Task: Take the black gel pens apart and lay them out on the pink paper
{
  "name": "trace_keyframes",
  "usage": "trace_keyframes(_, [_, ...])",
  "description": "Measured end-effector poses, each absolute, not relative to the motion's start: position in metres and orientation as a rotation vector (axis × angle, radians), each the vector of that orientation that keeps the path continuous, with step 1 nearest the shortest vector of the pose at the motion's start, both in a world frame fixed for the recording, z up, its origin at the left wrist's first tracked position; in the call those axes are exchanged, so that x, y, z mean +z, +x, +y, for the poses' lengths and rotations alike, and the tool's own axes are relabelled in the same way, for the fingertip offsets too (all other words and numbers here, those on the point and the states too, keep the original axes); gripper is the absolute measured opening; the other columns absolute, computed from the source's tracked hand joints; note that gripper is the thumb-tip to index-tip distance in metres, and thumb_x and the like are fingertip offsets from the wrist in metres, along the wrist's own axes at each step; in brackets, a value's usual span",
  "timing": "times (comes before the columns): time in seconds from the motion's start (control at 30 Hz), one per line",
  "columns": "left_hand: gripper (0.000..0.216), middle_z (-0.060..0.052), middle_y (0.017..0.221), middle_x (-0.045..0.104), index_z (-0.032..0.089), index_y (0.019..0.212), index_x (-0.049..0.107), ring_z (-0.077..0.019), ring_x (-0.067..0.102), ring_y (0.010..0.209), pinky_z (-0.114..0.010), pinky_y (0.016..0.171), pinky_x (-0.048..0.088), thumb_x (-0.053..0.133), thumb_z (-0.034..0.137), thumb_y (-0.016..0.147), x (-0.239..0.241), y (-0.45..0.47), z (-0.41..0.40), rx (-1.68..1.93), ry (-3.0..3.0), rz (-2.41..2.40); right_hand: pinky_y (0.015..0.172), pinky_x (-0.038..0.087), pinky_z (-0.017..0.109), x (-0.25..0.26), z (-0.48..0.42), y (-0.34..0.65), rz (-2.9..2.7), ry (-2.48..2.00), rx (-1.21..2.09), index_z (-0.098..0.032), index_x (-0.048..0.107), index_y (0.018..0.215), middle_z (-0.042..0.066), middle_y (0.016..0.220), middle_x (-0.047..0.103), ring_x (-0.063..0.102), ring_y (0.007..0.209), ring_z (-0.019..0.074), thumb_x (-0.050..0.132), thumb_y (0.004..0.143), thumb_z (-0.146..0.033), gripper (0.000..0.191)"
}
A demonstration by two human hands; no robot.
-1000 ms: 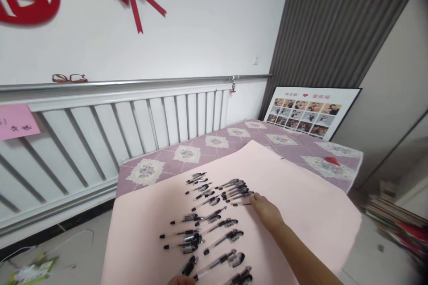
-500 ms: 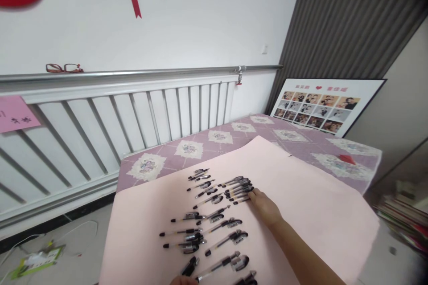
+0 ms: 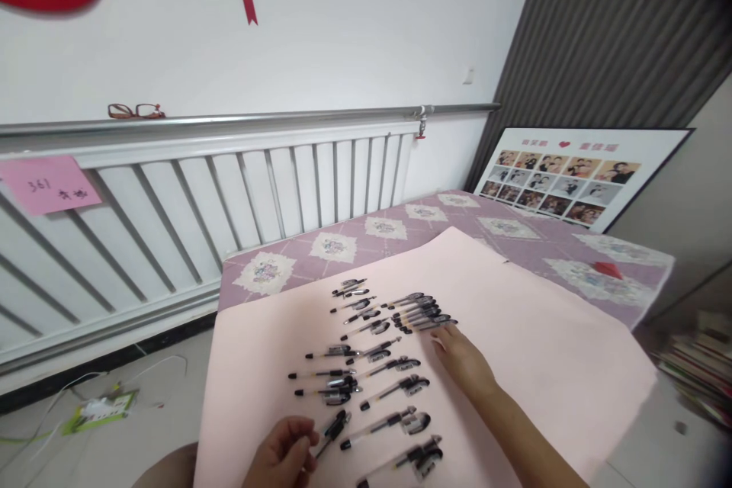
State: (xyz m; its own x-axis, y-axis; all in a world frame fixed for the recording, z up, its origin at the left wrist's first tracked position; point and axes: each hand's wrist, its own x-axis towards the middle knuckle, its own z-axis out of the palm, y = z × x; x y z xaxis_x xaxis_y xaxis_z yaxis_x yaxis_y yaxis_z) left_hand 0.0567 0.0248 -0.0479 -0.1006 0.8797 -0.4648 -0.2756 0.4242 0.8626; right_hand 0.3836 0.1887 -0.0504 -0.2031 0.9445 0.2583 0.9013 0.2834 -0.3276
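Note:
Several black-capped gel pens [image 3: 387,428] with clear barrels lie in loose rows on a pink sheet. My left hand [image 3: 286,451] is low in the frame, its fingers loosely bent and a little apart. Its fingertips are close to the lower end of one slanted dark pen [image 3: 333,428]; whether they touch it I cannot tell. My right hand [image 3: 464,360] rests at the right end of a tight row of pens [image 3: 420,309]. Its fingers are stretched out and slightly spread beside the nearest pen of that row, with nothing gripped.
The pink sheet [image 3: 543,366] covers much of a table with a purple patterned cloth [image 3: 377,229]. A red paper piece [image 3: 608,269] lies on the cloth. Behind stand a white radiator [image 3: 320,175] and a photo board [image 3: 572,168]. Stacked books [image 3: 701,358] are at right.
The view has shifted slightly, so more of my left hand shows, now further up beside the slanted pen. My right hand has loosened from the row's nearest pen and drawn slightly back.

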Motion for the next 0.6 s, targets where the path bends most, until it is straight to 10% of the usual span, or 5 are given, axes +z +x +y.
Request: trace_keyframes(0.6, [0.029,-0.005,0.099,0.061,0.021,0.092,0.063,-0.0219,0.049,0.095,-0.035,0.085,0.034,0.054,0.012,0.066,-0.052,-0.005,-0.065,0.405,2.002,1.684,0.064,0.048,0.025,-0.053,-0.048,0.219,-2.12,-1.36,0.685,-0.022,0.058,0.08,0.001,0.076,0.062,0.06,0.07,0.0158,0.046,0.081,-0.018,0.013])
